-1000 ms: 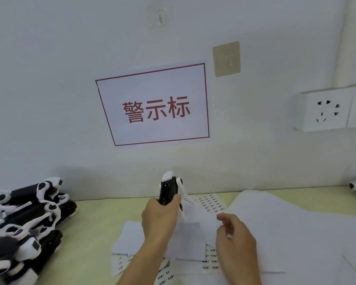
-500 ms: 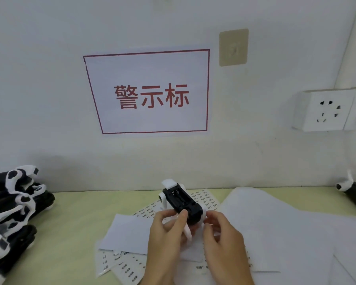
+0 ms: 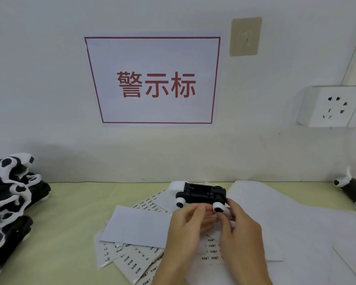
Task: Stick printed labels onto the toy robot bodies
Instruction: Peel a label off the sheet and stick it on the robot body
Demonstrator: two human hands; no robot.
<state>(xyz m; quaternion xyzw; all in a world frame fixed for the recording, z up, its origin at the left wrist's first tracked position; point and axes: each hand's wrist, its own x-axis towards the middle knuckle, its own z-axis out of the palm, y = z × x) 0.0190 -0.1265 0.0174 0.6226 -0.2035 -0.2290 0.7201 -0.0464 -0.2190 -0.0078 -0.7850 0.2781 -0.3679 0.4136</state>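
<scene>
Holding a black-and-white toy robot body (image 3: 200,195) lying sideways just above the fingertips, over the label sheets (image 3: 132,262). Left hand (image 3: 188,229) curled, fingers gripping its near edge. Right hand (image 3: 239,231) curled, pinching beside the white wheel-like foot. More robot bodies (image 3: 10,202) piled far left of the left hand.

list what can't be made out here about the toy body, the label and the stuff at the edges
Head view only:
- Label: none visible; the left hand and right hand cover the near side of the toy robot body, so whether one is on is unknown.
- Label sheets: print too small and blurred to read.
- Pile of toy bodies: cut by the left edge, uncountable.
- Toy at far right: cut by the right edge.
</scene>
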